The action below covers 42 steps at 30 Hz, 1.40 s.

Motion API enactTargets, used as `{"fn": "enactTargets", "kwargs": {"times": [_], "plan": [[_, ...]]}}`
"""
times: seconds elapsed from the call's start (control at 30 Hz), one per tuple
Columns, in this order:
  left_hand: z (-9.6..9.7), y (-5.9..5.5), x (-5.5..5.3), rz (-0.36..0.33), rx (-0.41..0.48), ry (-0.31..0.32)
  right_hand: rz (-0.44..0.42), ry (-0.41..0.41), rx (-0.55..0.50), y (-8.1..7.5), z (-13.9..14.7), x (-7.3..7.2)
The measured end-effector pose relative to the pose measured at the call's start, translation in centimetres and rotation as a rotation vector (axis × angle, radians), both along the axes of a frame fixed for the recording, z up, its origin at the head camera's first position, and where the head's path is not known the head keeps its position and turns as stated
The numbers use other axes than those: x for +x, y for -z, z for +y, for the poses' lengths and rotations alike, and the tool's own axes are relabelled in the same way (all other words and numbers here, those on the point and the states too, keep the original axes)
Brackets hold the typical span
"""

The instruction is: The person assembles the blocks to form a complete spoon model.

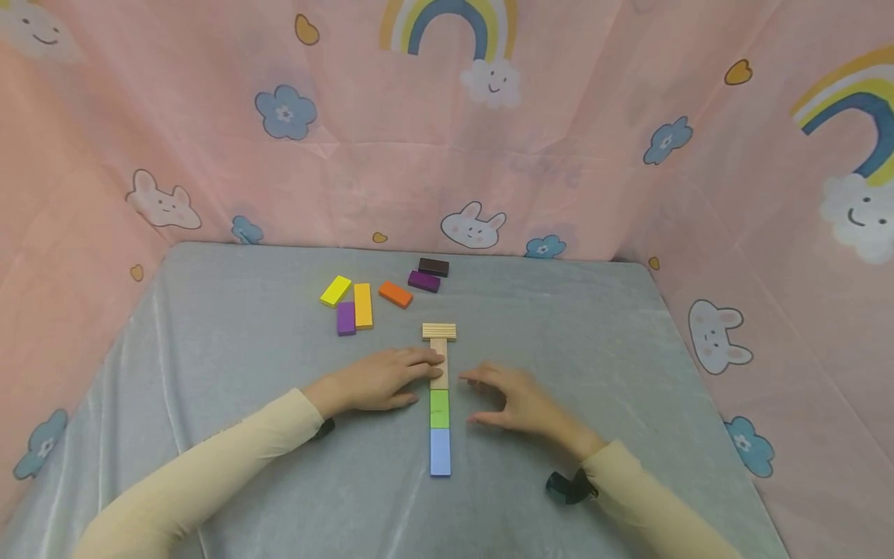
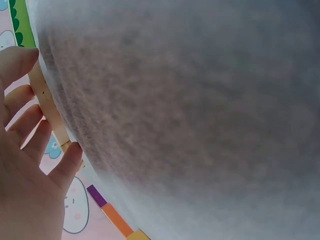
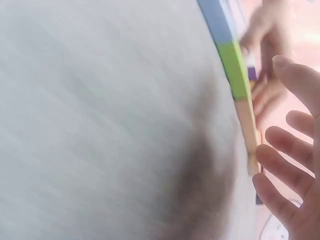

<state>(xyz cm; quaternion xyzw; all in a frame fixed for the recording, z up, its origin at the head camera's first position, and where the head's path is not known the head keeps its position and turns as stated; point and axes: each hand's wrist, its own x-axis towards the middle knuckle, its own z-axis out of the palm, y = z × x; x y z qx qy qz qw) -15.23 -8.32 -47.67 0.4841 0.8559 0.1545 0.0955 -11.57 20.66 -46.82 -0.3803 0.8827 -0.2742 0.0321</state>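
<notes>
Your head camera: high, facing forward and down; widest view, taking in table (image 1: pixel 559 310), left hand (image 1: pixel 380 380), right hand (image 1: pixel 520 404), block row (image 1: pixel 439 410) and curtain (image 1: pixel 587 186) beyond.
Your left-wrist camera: low, close over table, tilted steeply; left hand along left edge.
Your right-wrist camera: likewise low and tilted, right hand at right edge, facing across block row toward left hand.
All three share block row.

My left grip (image 1: pixel 384 380) touches the tan block (image 1: pixel 439 383), which lines up with the green block (image 1: pixel 439 410) and blue block (image 1: pixel 440 453); my right grip (image 1: pixel 517 399) is nearby.
</notes>
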Motion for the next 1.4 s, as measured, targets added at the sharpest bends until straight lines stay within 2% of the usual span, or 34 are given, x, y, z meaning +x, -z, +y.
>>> {"fn": "enactTargets", "kwargs": {"times": [0.3,0.67,0.77,0.93,1.03,1.2,1.4], "plan": [[0.2,-0.2,-0.2,-0.018,-0.005,0.005,-0.082,0.093,-0.030,-1.1,-0.1,-3.9],[0.8,-0.6,0.0,0.010,-0.017,-0.014,-0.112,0.129,-0.061,-1.5,-1.1,-6.8],[0.3,-0.5,0.7,0.037,-0.027,0.002,-0.122,0.138,-0.089,-1.5,-1.6,-7.4],[-1.1,-0.5,2.6,0.100,-0.056,0.054,-0.147,0.163,-0.115,-1.4,-2.4,-8.3],[-1.6,-0.4,3.3,0.136,-0.085,0.088,-0.156,0.171,-0.124,-1.4,-3.0,-9.0],[-1.9,-0.1,3.9,0.203,-0.076,0.147,-0.178,0.165,-0.098,-1.8,-4.4,-10.4],[-2.0,0.3,4.2,0.211,-0.058,0.175,-0.233,0.153,-0.067,-2.0,-6.4,-12.4]]}}
